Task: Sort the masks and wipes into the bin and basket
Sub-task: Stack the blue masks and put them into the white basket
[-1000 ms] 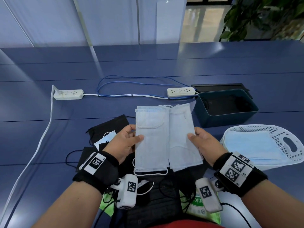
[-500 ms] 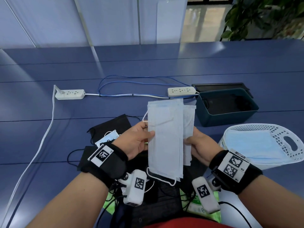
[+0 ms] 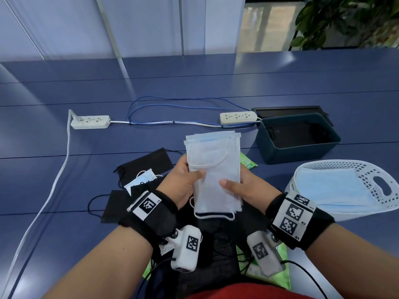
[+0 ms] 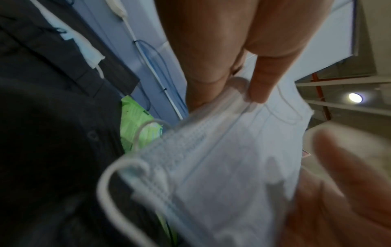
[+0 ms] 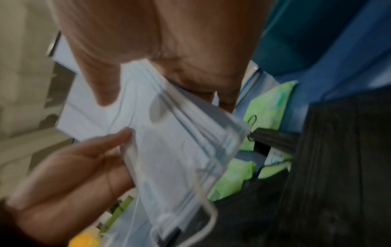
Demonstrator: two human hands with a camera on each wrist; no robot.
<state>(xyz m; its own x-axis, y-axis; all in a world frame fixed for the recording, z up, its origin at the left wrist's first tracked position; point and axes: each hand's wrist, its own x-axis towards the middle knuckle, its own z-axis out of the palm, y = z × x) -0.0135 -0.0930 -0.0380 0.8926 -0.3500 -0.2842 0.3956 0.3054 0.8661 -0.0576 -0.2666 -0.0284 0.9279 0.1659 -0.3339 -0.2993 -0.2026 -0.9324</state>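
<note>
Both hands hold one stack of pale blue masks (image 3: 213, 171) upright above the table, white side toward me. My left hand (image 3: 183, 182) grips its left edge, thumb on the front; my right hand (image 3: 241, 186) grips the right edge the same way. The wrist views show the same stack of masks (image 4: 222, 167) (image 5: 180, 142) pinched from each side. Black masks (image 3: 149, 165) and another blue mask (image 3: 142, 180) lie on the table to the left. Green wipe packs (image 3: 248, 162) lie behind and under my hands. The dark teal bin (image 3: 298, 143) stands at the right; the white basket (image 3: 349, 186) holds blue masks.
Two white power strips (image 3: 90, 121) (image 3: 237, 117) with white and blue cables (image 3: 172, 108) lie across the blue table (image 3: 64, 212) beyond the masks. A black lid (image 3: 289, 110) sits behind the bin. A plant (image 3: 345, 18) stands at the far right.
The two mask bundles that I held side by side have been brought together into one stack. My hands have moved closer, and both now hold the single stack.
</note>
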